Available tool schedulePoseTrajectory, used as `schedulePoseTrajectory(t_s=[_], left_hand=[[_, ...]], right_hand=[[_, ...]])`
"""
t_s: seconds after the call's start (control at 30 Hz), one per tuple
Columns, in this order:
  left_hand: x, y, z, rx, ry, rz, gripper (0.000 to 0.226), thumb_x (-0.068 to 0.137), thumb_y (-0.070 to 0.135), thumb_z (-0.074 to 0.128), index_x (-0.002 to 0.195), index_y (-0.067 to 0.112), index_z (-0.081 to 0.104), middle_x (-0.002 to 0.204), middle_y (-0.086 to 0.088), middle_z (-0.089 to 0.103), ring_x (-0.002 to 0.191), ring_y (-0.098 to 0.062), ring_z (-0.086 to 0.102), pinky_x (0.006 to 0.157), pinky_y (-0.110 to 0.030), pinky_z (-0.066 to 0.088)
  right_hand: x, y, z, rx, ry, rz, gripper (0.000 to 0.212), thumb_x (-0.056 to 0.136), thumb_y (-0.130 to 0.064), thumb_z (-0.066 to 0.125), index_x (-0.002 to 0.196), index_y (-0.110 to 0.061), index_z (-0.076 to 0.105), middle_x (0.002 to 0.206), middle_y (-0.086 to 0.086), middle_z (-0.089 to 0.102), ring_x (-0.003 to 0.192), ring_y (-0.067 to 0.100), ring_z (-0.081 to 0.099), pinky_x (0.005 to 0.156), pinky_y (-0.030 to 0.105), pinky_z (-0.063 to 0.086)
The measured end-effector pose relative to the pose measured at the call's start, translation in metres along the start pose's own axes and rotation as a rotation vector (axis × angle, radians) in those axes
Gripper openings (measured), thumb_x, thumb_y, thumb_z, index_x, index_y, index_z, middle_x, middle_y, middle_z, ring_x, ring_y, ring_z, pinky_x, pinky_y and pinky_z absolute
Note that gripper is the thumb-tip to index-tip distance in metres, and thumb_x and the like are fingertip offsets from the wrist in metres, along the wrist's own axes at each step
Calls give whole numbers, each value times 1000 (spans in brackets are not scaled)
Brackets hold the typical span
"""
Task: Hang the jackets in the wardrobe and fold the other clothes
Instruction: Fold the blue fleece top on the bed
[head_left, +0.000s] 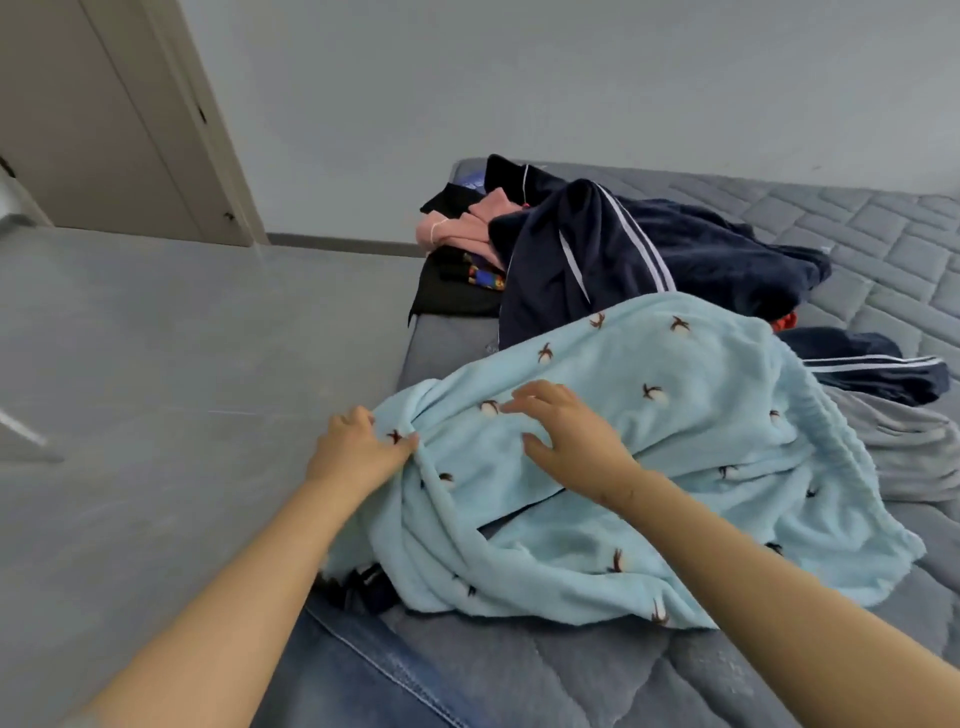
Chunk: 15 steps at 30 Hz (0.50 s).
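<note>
A person's left hand is pinching a bunched fold of a pale blue fleece garment near the mattress's left edge, thumb and fingers closed on the cloth, while the right hand is hovering just above or lightly touching the same garment with fingers spread and loose, holding nothing. The two hands are working close together but apart.

The step in hand appears to be spreading the fleece flat for folding; it would go best if the left hand is drawing the gathered edge outward while the right palm is sweeping the twists toward the far side, since the cloth is lying rumpled and doubled over itself.

The fleece is looking thick, soft and nubbly, dotted with small dark-and-white motifs. Behind it, toward the mattress's far left corner, a navy jacket with white stripes is slumping over pink clothing and a black garment. A grey garment is lying crumpled toward the right edge. The mattress itself is quilted grey-blue.
</note>
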<state>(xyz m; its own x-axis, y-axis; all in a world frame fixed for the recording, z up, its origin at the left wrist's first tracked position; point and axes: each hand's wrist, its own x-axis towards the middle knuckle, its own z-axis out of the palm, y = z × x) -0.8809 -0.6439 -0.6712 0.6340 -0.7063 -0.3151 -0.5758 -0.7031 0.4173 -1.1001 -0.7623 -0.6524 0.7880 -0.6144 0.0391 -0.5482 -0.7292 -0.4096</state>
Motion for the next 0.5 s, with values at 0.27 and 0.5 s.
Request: schedulePoseTrajectory(t_s=[0.27, 0.5], left_hand=[[54, -29, -12, -226, 106, 4, 20, 96, 23, 47, 92, 8, 60, 99, -14, 64, 94, -35, 59, 76, -37, 44], [78, -105, -59, -1921, 193, -379, 21, 103, 14, 43, 109, 4, 60, 101, -7, 68, 94, -21, 65, 80, -39, 51]], right_hand=[[127, -14, 53, -349, -261, 1, 49, 91, -46, 57, 135, -26, 48, 128, 0, 58, 125, 22, 47, 111, 35, 18], [143, 19, 34, -310, 149, 202, 17, 95, -20, 49, 104, -10, 59, 103, 8, 58, 90, 35, 57, 82, 39, 34]])
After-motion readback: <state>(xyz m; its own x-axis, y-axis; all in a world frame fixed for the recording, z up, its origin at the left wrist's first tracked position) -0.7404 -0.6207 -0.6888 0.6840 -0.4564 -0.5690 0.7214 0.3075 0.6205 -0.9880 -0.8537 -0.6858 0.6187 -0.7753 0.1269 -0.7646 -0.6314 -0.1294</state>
